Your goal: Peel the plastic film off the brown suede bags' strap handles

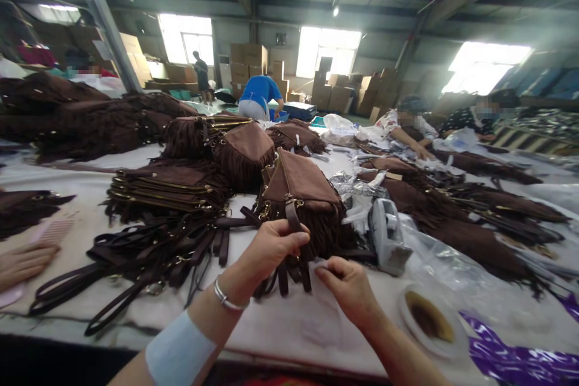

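Note:
A brown fringed bag [310,184] with a gold zipper lies in front of me, on top of others. My left hand [275,244], with a silver bangle at the wrist, pinches a dark brown strap [293,215] joined to a gold ring at the bag's lower edge. To its right, my right hand [346,283] has thumb and forefinger closed on a thin whitish piece [318,265], perhaps paper or plastic. More dark straps [158,253] with gold hardware lie in a tangle on the left.
Stacked fringed bags [167,187] stand left and behind. A tape dispenser [389,235], a tape roll [427,319] and purple plastic [520,353] lie right. Another person's hand [27,262] rests by a pink comb [54,231] at the far left. Other people are around the table.

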Available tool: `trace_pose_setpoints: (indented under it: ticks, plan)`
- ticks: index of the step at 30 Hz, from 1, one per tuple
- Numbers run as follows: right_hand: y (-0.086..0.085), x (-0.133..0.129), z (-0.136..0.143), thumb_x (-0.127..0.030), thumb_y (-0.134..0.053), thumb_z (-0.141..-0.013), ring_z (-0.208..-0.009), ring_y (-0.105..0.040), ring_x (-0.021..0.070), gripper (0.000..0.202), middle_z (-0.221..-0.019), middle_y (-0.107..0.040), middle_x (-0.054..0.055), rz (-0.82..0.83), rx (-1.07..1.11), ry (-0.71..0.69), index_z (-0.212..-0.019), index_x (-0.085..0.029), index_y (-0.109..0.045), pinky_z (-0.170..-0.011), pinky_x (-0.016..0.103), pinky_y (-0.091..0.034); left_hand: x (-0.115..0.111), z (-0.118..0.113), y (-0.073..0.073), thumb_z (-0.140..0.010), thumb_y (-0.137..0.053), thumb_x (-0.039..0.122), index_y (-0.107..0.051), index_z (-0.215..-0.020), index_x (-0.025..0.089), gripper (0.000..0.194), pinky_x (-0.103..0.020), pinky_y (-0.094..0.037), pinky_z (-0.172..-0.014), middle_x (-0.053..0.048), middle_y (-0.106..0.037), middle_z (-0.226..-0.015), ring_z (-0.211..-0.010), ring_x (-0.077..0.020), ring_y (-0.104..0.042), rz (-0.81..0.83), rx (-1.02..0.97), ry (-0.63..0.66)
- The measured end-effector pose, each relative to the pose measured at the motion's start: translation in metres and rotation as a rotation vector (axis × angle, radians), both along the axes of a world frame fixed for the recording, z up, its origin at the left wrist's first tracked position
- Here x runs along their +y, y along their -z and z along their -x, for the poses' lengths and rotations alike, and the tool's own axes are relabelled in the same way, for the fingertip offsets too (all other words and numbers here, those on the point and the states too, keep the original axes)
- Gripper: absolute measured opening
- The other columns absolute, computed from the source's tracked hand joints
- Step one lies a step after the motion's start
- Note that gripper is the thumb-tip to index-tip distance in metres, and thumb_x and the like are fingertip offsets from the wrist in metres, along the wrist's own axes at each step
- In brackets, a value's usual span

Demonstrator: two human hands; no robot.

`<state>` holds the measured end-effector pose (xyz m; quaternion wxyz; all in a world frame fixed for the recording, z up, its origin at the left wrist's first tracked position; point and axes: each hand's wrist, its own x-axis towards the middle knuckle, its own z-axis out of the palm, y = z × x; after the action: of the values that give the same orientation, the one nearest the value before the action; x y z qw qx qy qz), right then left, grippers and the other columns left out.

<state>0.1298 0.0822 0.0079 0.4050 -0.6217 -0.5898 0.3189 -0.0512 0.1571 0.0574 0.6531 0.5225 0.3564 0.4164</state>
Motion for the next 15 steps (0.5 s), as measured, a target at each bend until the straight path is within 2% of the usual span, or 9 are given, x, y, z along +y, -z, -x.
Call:
trace_pose_setpoints:
  ticks: [4,10,15]
  plan:
    - [-0.003,-0.001,0.0,-0.033,-0.064,-0.08,-0.064,-0.052,0.0151,0.022,-0.065,-0.063,0.0,-0.013,0.039,-0.004,-0.066,-0.018,-0.07,-0.059,0.025,-0.036,0.002,-0.011,0.006,-0.067,-0.078,0.032,-0.073,-0.084,0.012,0.027,-0.025,-0.044,-0.057,-0.003,-0.066,-0.07,-0.058,-0.0122,-0.054,-0.034,0.058,0.011]
    - [-0.001,-0.002,0.0,-0.034,-0.065,-0.08,-0.063,-0.052,0.0156,0.022,-0.063,-0.062,0.0,-0.001,0.076,0.006,-0.066,-0.018,-0.071,-0.058,0.025,-0.037,-0.001,-0.009,0.015,-0.072,-0.073,0.028,-0.074,-0.084,0.014,0.018,-0.024,-0.042,-0.056,-0.002,-0.065,-0.067,-0.059,-0.013,-0.054,-0.125,0.185,-0.024]
    - [-0.001,0.004,0.002,-0.034,-0.065,-0.08,-0.071,-0.056,0.0173,0.019,-0.075,-0.066,0.002,-0.034,0.124,-0.061,-0.085,-0.019,-0.076,-0.064,0.026,-0.041,-0.007,-0.012,0.025,-0.072,-0.073,0.027,-0.074,-0.081,0.015,0.015,-0.025,-0.045,-0.063,-0.003,-0.069,-0.074,-0.068,-0.0152,-0.058,-0.13,0.193,0.032]
